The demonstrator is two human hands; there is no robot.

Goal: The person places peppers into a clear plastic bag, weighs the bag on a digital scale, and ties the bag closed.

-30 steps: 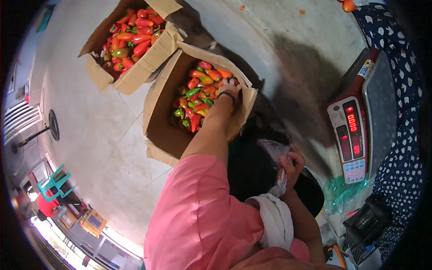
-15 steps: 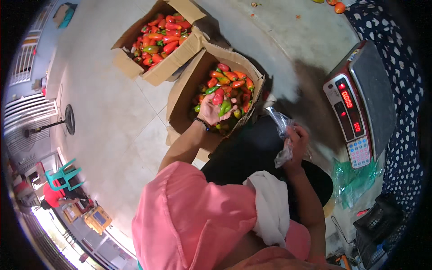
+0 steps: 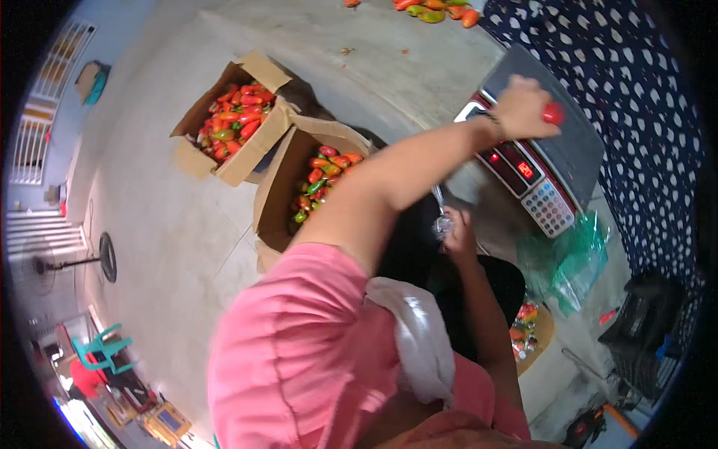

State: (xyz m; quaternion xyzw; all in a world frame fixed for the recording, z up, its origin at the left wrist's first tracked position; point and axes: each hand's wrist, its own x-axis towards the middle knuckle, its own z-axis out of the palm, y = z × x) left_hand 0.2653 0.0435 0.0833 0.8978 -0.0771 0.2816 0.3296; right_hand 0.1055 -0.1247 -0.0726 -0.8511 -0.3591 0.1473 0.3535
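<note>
My left arm reaches across to the right, and my left hand (image 3: 521, 110) is over the scale (image 3: 580, 153). Its fingers are curled round a red pepper (image 3: 552, 114), which shows beyond the fingertips; whether more peppers are in the palm is hidden. Close to my lap, my right hand (image 3: 458, 238) grips a crumpled clear plastic bag (image 3: 443, 227). Left of my lap, an open cardboard box (image 3: 271, 187) of red, orange and green peppers is partly covered by my left arm.
A second cardboard box (image 3: 239, 176) of mostly red peppers stands farther left. More peppers (image 3: 434, 10) lie at the far edge. Green plastic bags (image 3: 580, 269) lie below the scale, near a black crate (image 3: 643, 329). A dark patterned cloth (image 3: 636, 112) borders the right side.
My left hand has left the near pepper box and swung right to the scale, carrying a red pepper. My right hand keeps hold of the plastic bag. The view has shifted rightward.
</note>
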